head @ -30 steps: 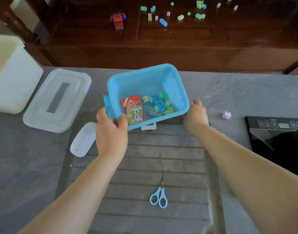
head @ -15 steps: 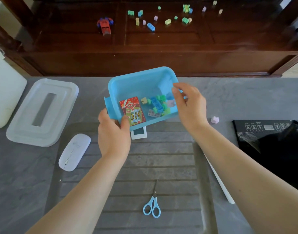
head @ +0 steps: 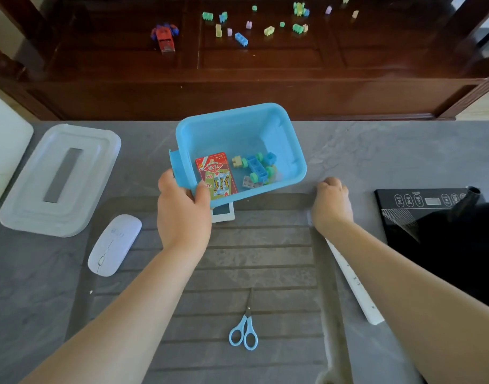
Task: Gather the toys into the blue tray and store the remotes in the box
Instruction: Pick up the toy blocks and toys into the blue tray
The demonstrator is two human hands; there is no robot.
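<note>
My left hand [head: 183,214] grips the near left corner of the blue tray [head: 265,117] and holds it tilted above the grey table. Inside lie a red pack of cards [head: 216,176] and several small building blocks [head: 258,169]. My right hand [head: 331,202] rests on the table just right of the tray. Its fingers are curled down where a small pink block lay, and the block is hidden under them. More blocks [head: 241,39] and a red toy robot [head: 164,37] lie on the dark wooden bench beyond. A small white device [head: 223,214] peeks out under the tray.
The white box [head: 5,151] stands at the left edge with its clear lid [head: 60,178] beside it. A white mouse [head: 114,243], blue scissors [head: 243,332], a long white bar [head: 354,284] and a black induction cooker [head: 431,212] lie on the table.
My right hand left the tray's far right rim and dropped onto the table at the pink block. The left hand keeps holding the tray, which tilted a little.
</note>
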